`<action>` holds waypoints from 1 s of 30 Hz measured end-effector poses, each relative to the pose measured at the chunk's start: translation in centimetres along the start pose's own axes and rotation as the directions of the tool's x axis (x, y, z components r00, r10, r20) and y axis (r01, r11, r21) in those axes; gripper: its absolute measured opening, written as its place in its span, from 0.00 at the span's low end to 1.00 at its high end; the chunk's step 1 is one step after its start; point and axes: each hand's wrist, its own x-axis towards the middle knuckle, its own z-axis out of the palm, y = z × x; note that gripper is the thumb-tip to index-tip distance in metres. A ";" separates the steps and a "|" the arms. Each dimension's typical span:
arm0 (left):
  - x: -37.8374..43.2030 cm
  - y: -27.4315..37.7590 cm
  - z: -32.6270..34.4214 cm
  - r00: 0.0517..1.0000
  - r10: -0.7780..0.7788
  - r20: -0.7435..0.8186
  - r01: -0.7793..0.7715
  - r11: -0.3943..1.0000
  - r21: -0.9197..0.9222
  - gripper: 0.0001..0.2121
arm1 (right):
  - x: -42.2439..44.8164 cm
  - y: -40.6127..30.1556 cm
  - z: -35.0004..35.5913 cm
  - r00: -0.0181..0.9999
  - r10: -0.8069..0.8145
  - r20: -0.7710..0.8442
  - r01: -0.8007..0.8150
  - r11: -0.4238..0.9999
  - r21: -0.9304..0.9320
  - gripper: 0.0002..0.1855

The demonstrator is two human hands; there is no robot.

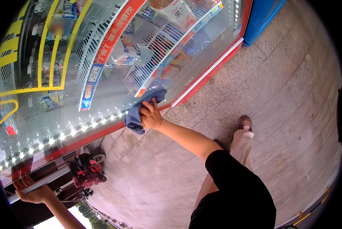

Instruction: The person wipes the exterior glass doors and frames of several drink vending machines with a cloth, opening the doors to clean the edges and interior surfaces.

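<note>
A glass door of a drinks fridge [59, 123] fills the upper left, its surface streaked and wet-looking. My right hand [151, 118] presses a crumpled blue cloth [134, 116] against the glass at the lower corner, near the red frame [88, 139]. At the lower left, my left hand [35, 192] wraps around a silver metal bar [55, 175] along the door's edge. Behind the glass, bottles and packets stand on white wire shelves [162, 54]. Yellow lettering strokes [63, 65] mark the pane.
Grey paving [274, 94] extends to the right, with my shoe [246, 122] on it. A blue cabinet [258, 20] adjoins the fridge at the top. A parked scooter with a dark red cover [88, 171] stands beyond the door's edge.
</note>
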 end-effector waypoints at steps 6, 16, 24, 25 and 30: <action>-0.5 0.4 0.0 1.000 0.009 -0.017 -0.008 0.998 0.058 0.26 | 1.4 5.9 -2.5 0.875 -0.474 0.102 0.484 0.868 -0.115 0.09; 2.6 -1.9 -2.2 0.971 0.102 0.217 -0.087 0.993 -0.080 0.24 | 16.3 30.6 -17.9 0.748 0.436 -0.500 -0.434 0.892 0.128 0.39; 5.1 -2.4 -4.1 0.924 0.101 0.368 0.001 0.964 -0.267 0.21 | 16.3 35.1 -17.7 0.578 0.523 -0.626 -0.529 0.825 0.201 0.27; 4.8 -2.4 -3.9 0.937 0.095 0.337 -0.007 0.967 -0.253 0.21 | 15.2 34.0 -16.0 0.572 0.535 -0.622 -0.540 0.816 0.206 0.26; 3.1 -1.7 -2.4 0.959 0.114 0.260 -0.053 0.972 -0.229 0.18 | 2.4 22.2 -1.5 0.534 0.721 -0.441 -0.735 0.654 0.181 0.23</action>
